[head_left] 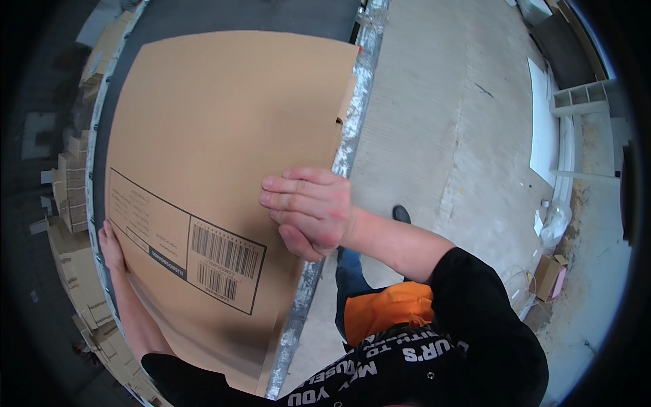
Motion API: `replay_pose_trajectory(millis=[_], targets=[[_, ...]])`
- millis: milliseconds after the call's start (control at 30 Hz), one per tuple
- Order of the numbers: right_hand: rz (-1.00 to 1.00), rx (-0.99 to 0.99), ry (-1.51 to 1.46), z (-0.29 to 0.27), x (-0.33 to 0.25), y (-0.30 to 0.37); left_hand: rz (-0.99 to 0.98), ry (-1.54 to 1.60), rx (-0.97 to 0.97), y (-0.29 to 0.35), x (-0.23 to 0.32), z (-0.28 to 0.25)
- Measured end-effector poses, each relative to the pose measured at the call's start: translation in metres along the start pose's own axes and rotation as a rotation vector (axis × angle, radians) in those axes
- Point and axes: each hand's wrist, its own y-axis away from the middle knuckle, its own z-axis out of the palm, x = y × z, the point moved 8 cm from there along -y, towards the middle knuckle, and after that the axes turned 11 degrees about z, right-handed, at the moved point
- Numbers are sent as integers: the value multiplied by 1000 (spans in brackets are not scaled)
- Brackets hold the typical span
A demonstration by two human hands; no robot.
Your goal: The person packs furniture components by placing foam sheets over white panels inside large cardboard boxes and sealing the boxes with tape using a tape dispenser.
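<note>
A large flat cardboard box [224, 108] with a black-framed printed label lies in front of me. Along its left edge is my left hand [111, 249], fingers pointing away from me and gripping the side; part of that hand is hidden by the edge. My right hand [310, 210] rests on top of the cardboard near its right side. Its fingers lie side by side, stretched toward the left, with nothing in them. Beneath the box is a dark work surface [271, 17], whose right edge is a scuffed metal-coloured strip [364, 74].
Stacks of cardboard [71, 183] stand beyond the surface's left side. To the right is a concrete floor [434, 115]. Along the right wall are a white panel [542, 129], a clear plastic bag [556, 220] and a small open carton [546, 277].
</note>
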Motion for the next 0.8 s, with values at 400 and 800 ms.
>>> replay_pose_trajectory(millis=[400,800], targets=[[14,18,23,-28,10,8,283,-363,-127,141,231,70],[328,-186,-165,-86,173,-134,813,-443,-331,308,389,156]])
